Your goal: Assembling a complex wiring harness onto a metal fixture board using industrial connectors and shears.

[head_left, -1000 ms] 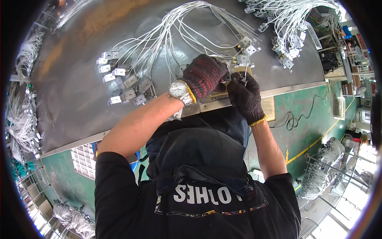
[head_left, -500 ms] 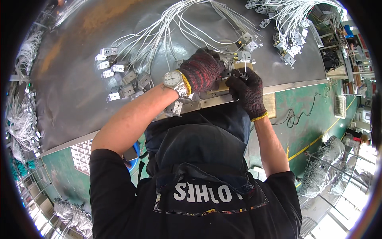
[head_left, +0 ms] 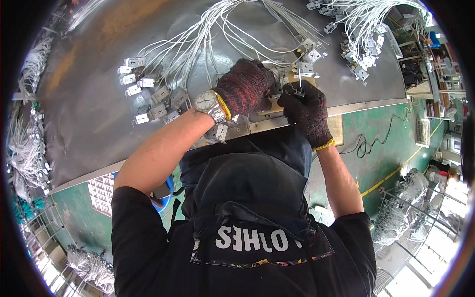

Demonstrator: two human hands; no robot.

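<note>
Right grip: pinches a slim metal shaft just beside the metal bracket, which lies near the front edge of the surface. Left grip: fingers curled — contents hidden, closure cannot be determined. Caution: uneven pressure could make the shaft slip; tension on the white wires could shift the bracket.

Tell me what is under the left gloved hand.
Around the left hand, silver metal fittings and white wires show on the metal table. What lies directly beneath the hand is covered; whether it holds anything cannot be told.
</note>
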